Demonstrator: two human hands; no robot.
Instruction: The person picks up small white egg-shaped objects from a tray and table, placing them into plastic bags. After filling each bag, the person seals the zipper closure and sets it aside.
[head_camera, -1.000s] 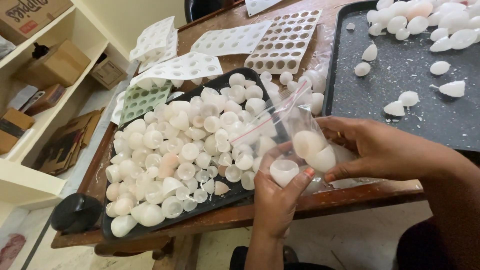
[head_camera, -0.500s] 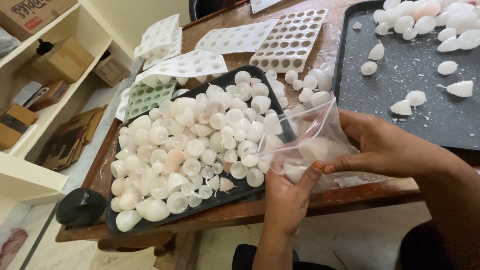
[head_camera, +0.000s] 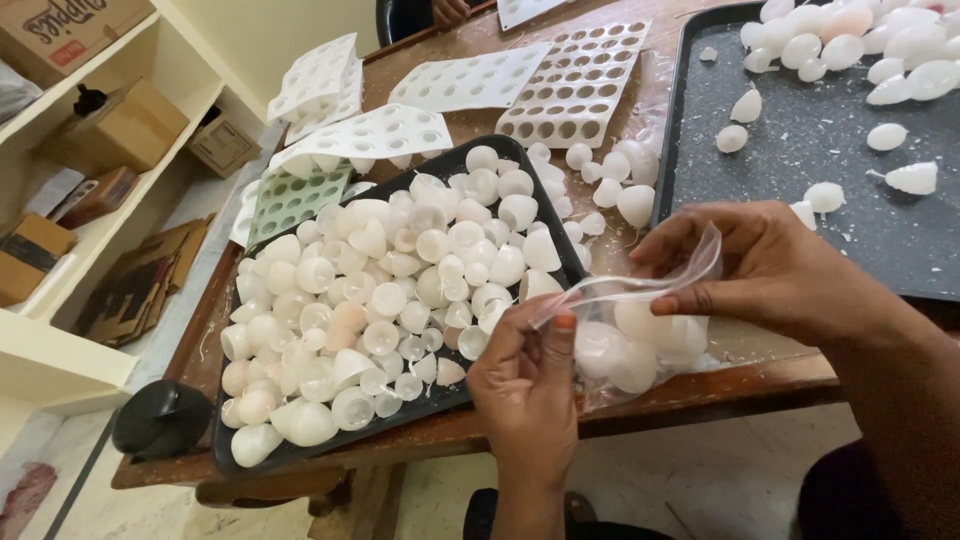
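Your left hand (head_camera: 525, 385) and right hand (head_camera: 770, 265) pinch the mouth of a clear plastic bag (head_camera: 630, 320) of white wax shells, just right of the black tray (head_camera: 225, 460).

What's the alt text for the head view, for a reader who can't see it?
Two bare hands, the left hand and right hand, pinch the top edge of a small clear plastic bag holding white egg-shaped shells, at a wooden table's front edge. Beside it, a black rectangular tray is heaped with similar white shells; white perforated mould sheets lie behind.
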